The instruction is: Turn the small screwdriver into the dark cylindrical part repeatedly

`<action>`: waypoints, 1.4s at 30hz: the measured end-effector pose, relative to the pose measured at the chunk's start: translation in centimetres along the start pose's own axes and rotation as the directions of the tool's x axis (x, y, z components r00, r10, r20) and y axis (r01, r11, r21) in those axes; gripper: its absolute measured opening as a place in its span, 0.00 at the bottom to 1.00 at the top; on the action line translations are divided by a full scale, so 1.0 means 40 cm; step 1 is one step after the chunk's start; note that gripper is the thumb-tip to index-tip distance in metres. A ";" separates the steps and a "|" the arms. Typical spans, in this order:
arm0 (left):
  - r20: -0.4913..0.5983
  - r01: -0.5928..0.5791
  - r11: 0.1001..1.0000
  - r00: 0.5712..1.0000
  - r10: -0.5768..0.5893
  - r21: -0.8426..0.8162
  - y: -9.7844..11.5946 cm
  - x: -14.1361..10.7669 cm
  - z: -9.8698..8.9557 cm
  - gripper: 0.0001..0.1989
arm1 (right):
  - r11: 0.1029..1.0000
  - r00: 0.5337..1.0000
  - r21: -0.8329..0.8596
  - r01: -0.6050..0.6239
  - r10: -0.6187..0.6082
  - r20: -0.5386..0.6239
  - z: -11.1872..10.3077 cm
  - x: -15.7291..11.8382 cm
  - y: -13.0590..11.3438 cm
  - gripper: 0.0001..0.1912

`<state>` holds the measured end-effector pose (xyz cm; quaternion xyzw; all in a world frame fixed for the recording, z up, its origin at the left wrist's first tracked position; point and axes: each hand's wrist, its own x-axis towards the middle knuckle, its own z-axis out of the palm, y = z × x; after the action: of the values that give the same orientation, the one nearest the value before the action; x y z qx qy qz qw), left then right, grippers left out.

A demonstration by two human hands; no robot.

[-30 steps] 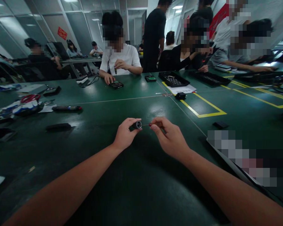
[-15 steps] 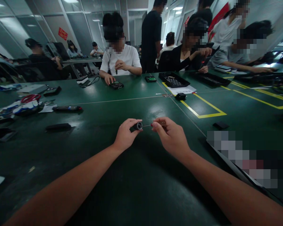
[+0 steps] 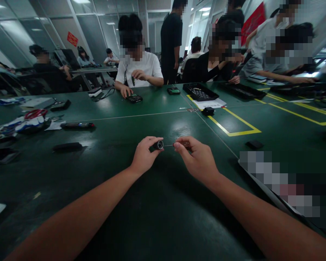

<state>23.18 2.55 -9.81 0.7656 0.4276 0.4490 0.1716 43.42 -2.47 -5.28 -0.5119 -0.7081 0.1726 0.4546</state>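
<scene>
Between thumb and fingers, my left hand (image 3: 145, 153) grips a small black cylinder (image 3: 159, 145) with a pale ring round its right end; it looks like a lens barrel, though its exact kind is unclear. My right hand (image 3: 197, 156) is closed on a screwdriver (image 3: 185, 144) with a reddish-brown handle, largely covered by the fingers. Its thin shaft points left and reaches the ringed end of the cylinder; whether the tip touches cannot be made out. Both hands are held above the green table (image 3: 157, 203).
A black marker-like tool (image 3: 77, 125) and a dark flat case (image 3: 67, 146) lie left. Ahead right are a small black block (image 3: 208, 111), a black parts tray (image 3: 200, 91) and yellow tape (image 3: 244, 133). A co-worker (image 3: 139, 67) sits opposite, working on a dark device (image 3: 134, 98).
My hands stay almost in place. The right fingers have shifted slightly on the screwdriver, and more of its handle shows. Behind, a standing person in black has moved a little to the left.
</scene>
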 end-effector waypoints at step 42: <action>0.008 0.045 0.997 0.999 -0.045 -0.058 -0.002 0.001 0.004 0.19 | 0.998 0.984 -0.007 0.067 -0.067 -0.163 -0.017 -0.006 -0.015 0.07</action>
<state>23.27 2.62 -9.93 0.7520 0.4309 0.4547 0.2052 43.63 -3.10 -4.61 -0.5005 -0.6854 0.1141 0.5164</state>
